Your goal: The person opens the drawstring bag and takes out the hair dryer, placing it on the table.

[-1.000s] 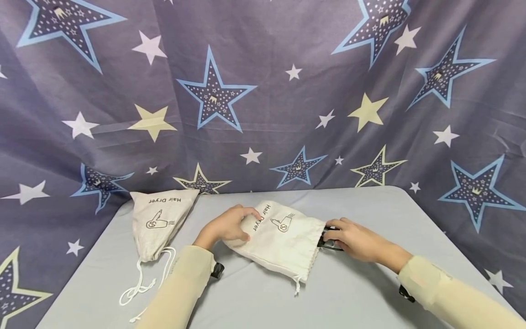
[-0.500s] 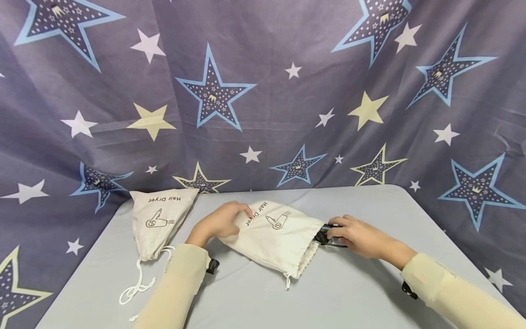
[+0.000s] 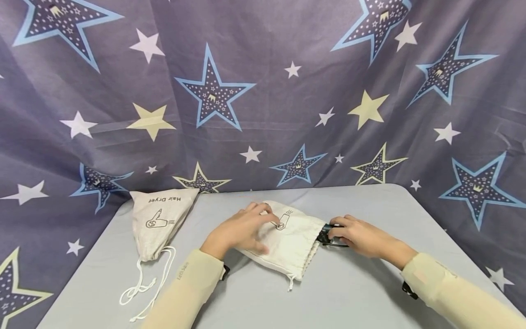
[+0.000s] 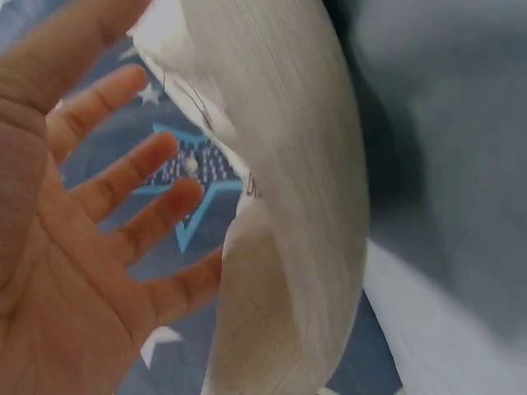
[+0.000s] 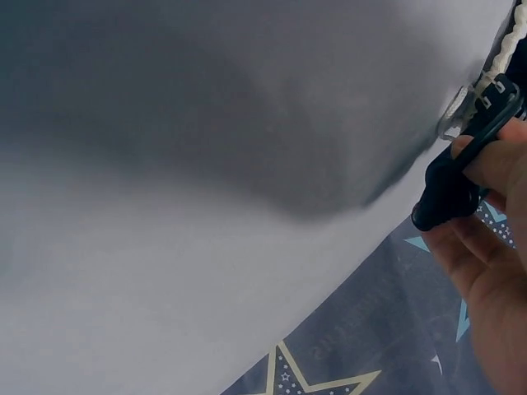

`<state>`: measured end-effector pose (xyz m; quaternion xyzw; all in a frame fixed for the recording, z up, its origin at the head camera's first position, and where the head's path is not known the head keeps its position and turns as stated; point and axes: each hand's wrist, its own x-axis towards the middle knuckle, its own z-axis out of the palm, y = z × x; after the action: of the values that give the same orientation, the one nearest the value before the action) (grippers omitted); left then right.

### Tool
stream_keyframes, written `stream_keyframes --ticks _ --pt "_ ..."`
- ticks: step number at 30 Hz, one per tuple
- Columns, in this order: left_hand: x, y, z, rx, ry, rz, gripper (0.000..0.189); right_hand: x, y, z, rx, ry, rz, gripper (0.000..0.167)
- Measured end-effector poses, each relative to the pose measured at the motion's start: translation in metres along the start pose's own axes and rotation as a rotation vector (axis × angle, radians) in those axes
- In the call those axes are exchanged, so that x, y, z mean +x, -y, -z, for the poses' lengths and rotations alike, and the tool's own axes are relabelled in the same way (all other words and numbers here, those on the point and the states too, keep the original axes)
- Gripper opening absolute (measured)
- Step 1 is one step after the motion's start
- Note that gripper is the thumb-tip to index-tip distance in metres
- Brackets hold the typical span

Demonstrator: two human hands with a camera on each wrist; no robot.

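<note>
Star-printed purple cloth (image 3: 263,32) backs a grey table (image 3: 349,292) — left, a beige drawstring bag (image 3: 158,233); centre, the left hand (image 3: 241,230), fingers spread, over a white cloth bag (image 3: 289,244) — at whose right mouth the right hand (image 3: 363,236) pinches a black handle (image 3: 323,234).

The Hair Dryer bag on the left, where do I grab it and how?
Probably by its gathered neck, where the white cord comes out, with a pinching grip from the near side. The bag narrows there, and that end points toward you. Its far end spreads out wide, so it looks harder to grab.
</note>
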<state>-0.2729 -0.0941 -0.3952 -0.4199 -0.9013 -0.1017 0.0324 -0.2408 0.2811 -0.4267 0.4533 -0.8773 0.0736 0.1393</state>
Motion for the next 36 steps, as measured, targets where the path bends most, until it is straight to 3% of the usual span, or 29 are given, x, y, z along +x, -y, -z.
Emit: stream_keyframes --ticks 4,10,16,19,22,30,36 --pt "0.003 -0.011 -0.006 0.016 0.023 -0.087 0.081 0.000 0.001 -0.001 0.004 0.013 -0.005 0.034" --pt "0.006 -0.016 -0.012 0.034 -0.075 -0.215 0.053 0.001 0.001 0.000 -0.002 0.012 -0.012 0.033" --pt "0.009 -0.016 -0.013 0.060 -0.138 -0.247 0.032 0.001 0.001 0.000 -0.007 0.015 -0.009 0.032" --pt "0.009 -0.013 -0.012 0.073 -0.136 -0.229 0.030 0.000 0.000 -0.001 -0.012 0.011 -0.005 0.032" --pt "0.006 -0.007 -0.010 0.072 -0.110 -0.171 0.036 0.000 0.000 -0.001 -0.015 0.011 -0.003 0.032" --pt "-0.002 -0.002 -0.012 0.021 0.089 0.002 0.060 -0.001 -0.001 -0.001 -0.011 0.012 -0.009 0.032" --pt "-0.003 0.000 -0.015 -0.029 0.161 0.043 0.058 -0.002 -0.001 0.002 -0.013 -0.002 0.011 0.033"
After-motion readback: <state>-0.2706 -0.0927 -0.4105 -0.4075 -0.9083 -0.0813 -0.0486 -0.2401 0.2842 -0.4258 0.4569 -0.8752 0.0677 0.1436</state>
